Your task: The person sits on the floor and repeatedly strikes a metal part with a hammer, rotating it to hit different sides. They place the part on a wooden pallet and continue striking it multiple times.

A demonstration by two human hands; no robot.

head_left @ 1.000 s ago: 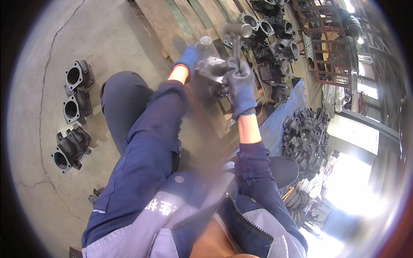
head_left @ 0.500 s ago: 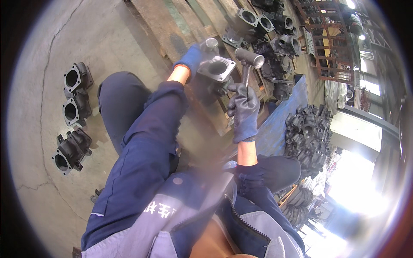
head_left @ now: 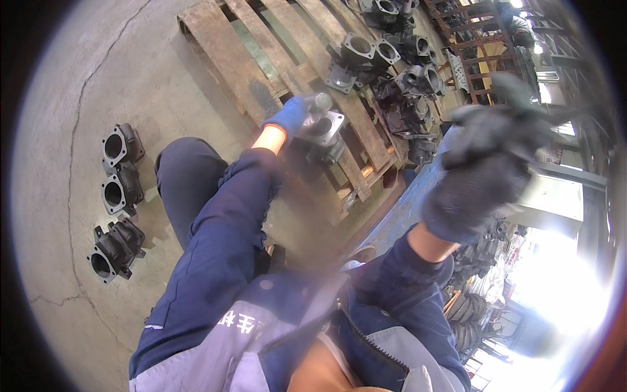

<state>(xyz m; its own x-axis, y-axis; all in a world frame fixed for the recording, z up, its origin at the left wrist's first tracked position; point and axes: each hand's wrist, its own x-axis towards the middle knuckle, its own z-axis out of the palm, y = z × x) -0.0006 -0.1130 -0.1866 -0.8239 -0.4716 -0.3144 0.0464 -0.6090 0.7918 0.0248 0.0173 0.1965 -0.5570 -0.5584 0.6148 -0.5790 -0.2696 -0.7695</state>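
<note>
The left hand (head_left: 287,116), in a blue glove, is closed around a round-ended metal bar (head_left: 320,102) just above a flanged casting (head_left: 332,138) by the near edge of a slatted wooden pallet (head_left: 219,52). The right hand (head_left: 488,163), dark-gloved, is raised well apart and motion-blurred; I cannot tell its grip. Three dark castings (head_left: 132,189) stand in a row on the concrete floor (head_left: 157,98) at left.

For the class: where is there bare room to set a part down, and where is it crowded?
Bare concrete shows between the three floor castings and the pallet; the pallet's left boards are bare too, with gaps between. Crowded: along the pallet's right, by clustered castings, and around the left hand and flanged casting.
</note>
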